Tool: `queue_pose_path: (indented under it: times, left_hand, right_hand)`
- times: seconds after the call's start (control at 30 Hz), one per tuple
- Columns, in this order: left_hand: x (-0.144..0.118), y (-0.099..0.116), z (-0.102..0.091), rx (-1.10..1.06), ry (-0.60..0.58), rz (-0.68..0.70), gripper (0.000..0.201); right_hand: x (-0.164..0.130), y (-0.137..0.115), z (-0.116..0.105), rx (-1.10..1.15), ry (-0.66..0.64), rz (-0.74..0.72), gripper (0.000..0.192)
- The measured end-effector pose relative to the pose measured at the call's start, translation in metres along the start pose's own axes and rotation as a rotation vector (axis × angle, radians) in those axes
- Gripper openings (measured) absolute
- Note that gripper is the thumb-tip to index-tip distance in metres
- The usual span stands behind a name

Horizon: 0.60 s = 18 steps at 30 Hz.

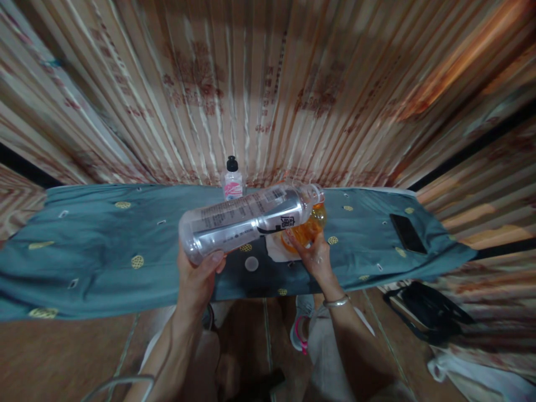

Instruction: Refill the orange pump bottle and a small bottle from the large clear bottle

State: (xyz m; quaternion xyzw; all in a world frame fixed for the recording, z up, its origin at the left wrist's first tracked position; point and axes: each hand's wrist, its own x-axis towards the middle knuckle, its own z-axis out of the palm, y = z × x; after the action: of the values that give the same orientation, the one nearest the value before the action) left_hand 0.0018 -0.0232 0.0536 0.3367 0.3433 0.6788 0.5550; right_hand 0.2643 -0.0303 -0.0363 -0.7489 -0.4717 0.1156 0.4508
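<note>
My left hand [199, 279] grips the base end of a large clear plastic bottle [247, 220] with dark lettering. The bottle is tilted, nearly lying flat in the air, with its uncapped mouth toward the right. My right hand [315, 254] is closed around an orange translucent container [307, 226], just under and behind the bottle's neck. Its opening is partly hidden by the bottle. Beneath the container lies a pale cloth or paper [276, 250]. A small round whitish cap [251, 263] rests on the table in front of the bottle.
A small clear bottle [233, 187] with a black top and pink label stands at the back of the cloth-covered table [96, 234]. A black phone [407, 233] lies at the right. On the floor is a black bag [431, 312]. A pleated curtain [251, 84] hangs behind.
</note>
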Motion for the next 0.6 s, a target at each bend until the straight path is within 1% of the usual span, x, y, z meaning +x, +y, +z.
queue_pose_path:
  times: [0.17, 0.3, 0.47, 0.6]
  left_hand:
    - [0.0003, -0.0007, 0.0006, 0.013, 0.002, 0.016, 0.064]
    - [-0.0008, 0.0009, 0.0008, 0.012, -0.008, 0.017, 0.064]
    - [-0.0019, 0.0011, 0.0001, 0.031, -0.012, 0.013, 0.071]
    - [-0.0013, -0.0001, -0.0004, 0.010, -0.034, 0.041, 0.076]
  right_hand:
    - [0.0002, -0.0050, -0.0014, -0.018, -0.012, 0.060, 0.076]
    - [-0.0004, -0.0042, -0.0011, -0.009, -0.004, 0.055, 0.076]
    - [-0.0009, -0.0024, -0.0004, 0.023, 0.018, 0.010, 0.081]
    - [-0.0004, -0.0034, -0.0004, 0.003, 0.015, 0.042, 0.075]
